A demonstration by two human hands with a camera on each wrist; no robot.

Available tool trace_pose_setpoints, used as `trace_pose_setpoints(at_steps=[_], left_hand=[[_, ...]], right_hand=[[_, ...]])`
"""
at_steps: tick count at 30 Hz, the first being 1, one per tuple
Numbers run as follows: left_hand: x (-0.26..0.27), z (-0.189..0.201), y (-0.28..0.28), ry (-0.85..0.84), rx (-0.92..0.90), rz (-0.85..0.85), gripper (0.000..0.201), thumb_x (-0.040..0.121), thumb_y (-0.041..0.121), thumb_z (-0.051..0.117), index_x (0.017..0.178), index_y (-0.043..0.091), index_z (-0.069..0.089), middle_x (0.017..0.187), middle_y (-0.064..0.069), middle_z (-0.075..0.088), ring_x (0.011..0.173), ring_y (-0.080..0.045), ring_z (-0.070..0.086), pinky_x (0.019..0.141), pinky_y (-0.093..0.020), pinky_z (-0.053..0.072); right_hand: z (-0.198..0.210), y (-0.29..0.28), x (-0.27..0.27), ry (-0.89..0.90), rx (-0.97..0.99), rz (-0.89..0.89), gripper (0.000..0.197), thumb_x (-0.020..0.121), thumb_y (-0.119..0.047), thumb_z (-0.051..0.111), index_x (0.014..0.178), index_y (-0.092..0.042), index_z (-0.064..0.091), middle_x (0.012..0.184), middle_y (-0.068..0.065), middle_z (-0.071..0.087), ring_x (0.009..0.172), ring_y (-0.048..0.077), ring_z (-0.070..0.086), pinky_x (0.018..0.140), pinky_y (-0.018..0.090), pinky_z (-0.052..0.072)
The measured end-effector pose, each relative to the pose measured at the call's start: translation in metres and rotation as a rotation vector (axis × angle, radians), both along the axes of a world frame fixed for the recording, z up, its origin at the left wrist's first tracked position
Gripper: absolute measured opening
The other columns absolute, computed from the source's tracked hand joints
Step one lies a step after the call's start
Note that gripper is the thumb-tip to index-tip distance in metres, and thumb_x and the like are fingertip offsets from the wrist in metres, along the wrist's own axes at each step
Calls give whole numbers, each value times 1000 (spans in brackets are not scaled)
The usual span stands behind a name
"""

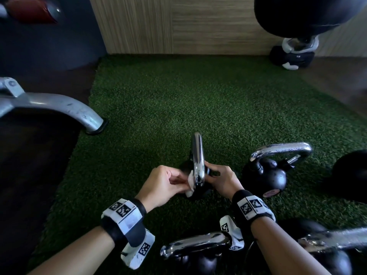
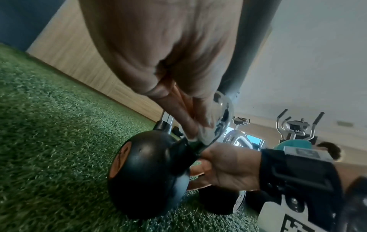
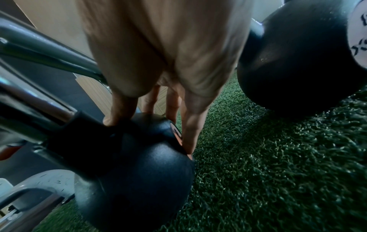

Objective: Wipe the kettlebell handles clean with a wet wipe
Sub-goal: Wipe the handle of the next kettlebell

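Kettlebell (image 2: 147,172) stands on green turf (image 1: 178,96) between both hands, its chrome handle (image 1: 197,155) edge-on to the head camera. Left hand (image 1: 164,183) pinches a white wet wipe (image 1: 190,182) against the handle's lower left side. Right hand (image 1: 222,180) clasps the black ball, thumb by the handle's base, fingers (image 3: 190,125) spread down its side.

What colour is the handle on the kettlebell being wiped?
Shiny silver chrome handle, on a black ball; the head view shows it best.
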State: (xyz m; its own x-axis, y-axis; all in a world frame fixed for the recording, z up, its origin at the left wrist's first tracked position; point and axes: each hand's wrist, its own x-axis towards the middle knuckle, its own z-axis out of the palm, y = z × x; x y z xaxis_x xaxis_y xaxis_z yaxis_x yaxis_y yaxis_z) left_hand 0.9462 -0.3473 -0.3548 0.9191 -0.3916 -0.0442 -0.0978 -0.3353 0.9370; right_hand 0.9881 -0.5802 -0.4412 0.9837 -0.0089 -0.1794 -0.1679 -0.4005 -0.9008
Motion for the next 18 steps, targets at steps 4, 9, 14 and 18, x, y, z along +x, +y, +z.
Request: trace_pose_setpoints(at_steps=[4,9,14,18], left_hand=[[-2,-6,-3,-122,140,45,17,81,14,85,94,24,84,91,14,80,89,0,74,85,-20,57],[7,-11,1,-43,208,45,17,81,21,86,97,27,83,92,13,80,90,-1,74,86,-22,58],[21,4,5,341,-275,311,15,86,-4,74,99,3,71,98,-17,76,78,-16,75,73,-27,64],[26,37,7,348,-416,322,13,83,1,75,95,6,71,88,-11,78,75,-13,75,67,-22,62]], right_hand=[[1,1,-1,7,-11,-12,55,81,-32,86,132,-28,69,130,-5,70,116,4,64,82,0,44],[17,0,-3,-34,-157,43,55,82,-30,86,134,-28,68,122,-14,67,116,0,59,87,6,39],[64,-7,-9,-226,-342,13,36,84,-14,82,119,-24,77,107,-2,77,89,7,68,76,0,42],[118,2,-22,-465,-121,56,35,82,-4,82,115,-12,77,102,3,76,77,3,68,72,0,46]])
